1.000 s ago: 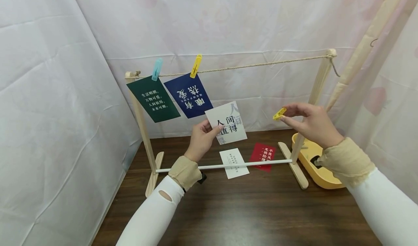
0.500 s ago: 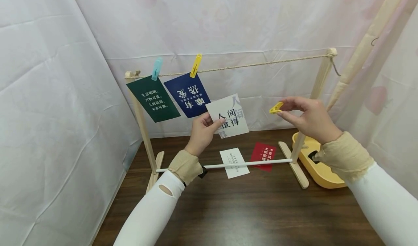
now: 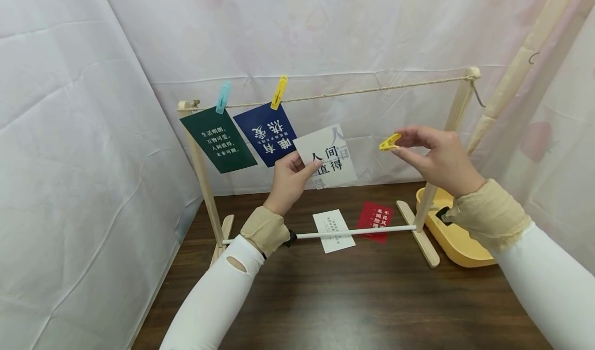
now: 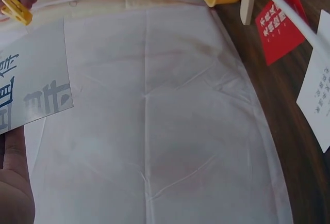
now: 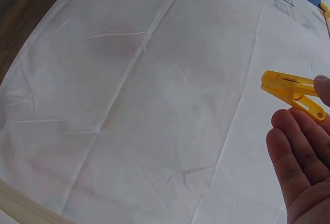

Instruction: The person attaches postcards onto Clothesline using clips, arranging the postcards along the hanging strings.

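Observation:
My left hand [image 3: 289,180] pinches a white card [image 3: 332,151] with dark lettering between thumb and fingers, holding it up below the twine [image 3: 362,91]. To the right, my right hand [image 3: 439,156] pinches a yellow clothespin [image 3: 389,142] between thumb and fingers, apart from the card. In the right wrist view the clothespin [image 5: 291,92] points left from the fingertips. On the twine's left part, a blue clothespin [image 3: 223,98] holds a green card [image 3: 218,143] and another yellow clothespin [image 3: 279,93] holds a navy card [image 3: 262,133]. The left hand partly covers the navy card's lower edge.
A white card [image 3: 333,244] and a red card [image 3: 374,221] lie on the dark wooden table [image 3: 362,298] around the frame's white crossbar [image 3: 297,236]. A yellow tray [image 3: 465,254] stands beside the right wooden post [image 3: 457,107]. White cloth hangs behind.
Both hands have risen toward the twine, bringing the white card and the yellow clothespin up with them. The right hand has also shifted slightly left. The hanging cards stay in place.

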